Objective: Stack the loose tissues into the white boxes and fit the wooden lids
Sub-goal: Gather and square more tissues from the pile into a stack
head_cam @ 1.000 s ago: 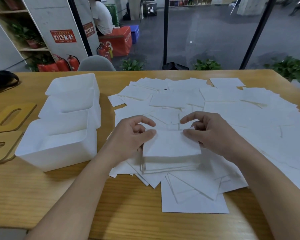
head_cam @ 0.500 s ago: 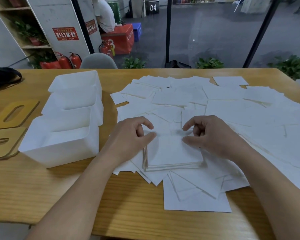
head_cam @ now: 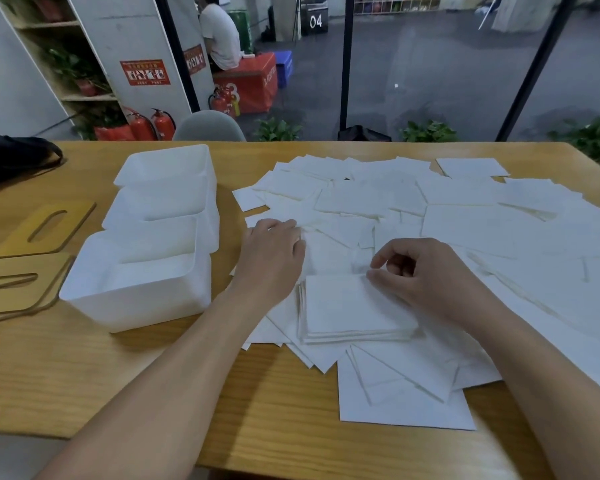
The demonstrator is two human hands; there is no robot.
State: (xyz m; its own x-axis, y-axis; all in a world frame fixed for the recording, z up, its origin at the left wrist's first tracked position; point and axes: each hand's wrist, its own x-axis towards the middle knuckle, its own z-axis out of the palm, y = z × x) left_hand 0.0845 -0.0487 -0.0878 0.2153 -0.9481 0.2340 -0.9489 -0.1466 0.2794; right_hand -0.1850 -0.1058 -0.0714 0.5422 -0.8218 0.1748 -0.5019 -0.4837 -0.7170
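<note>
A neat stack of tissues (head_cam: 354, 310) lies flat in front of me on top of scattered sheets. My right hand (head_cam: 426, 275) rests at its far right corner, thumb on the top sheet, fingers loosely curled above it. My left hand (head_cam: 274, 251) reaches forward and lies flat on the loose tissues (head_cam: 465, 220) that cover the table's middle and right. Three white boxes stand in a row on the left: a near box (head_cam: 136, 289), a middle box (head_cam: 160, 209) and a far box (head_cam: 167, 168). Left of them lie two slotted wooden lids (head_cam: 45, 226) (head_cam: 18, 285).
The wooden table (head_cam: 84, 375) has its front edge close to me. A black bag (head_cam: 14, 157) sits at the far left edge. A grey chair back (head_cam: 208, 128) stands behind the table, with plants and fire extinguishers beyond. A person sits far off.
The stack, held up between both hands a second ago, now lies flat. My left hand has let go and moved forward onto the loose sheets. My right hand stays at the stack.
</note>
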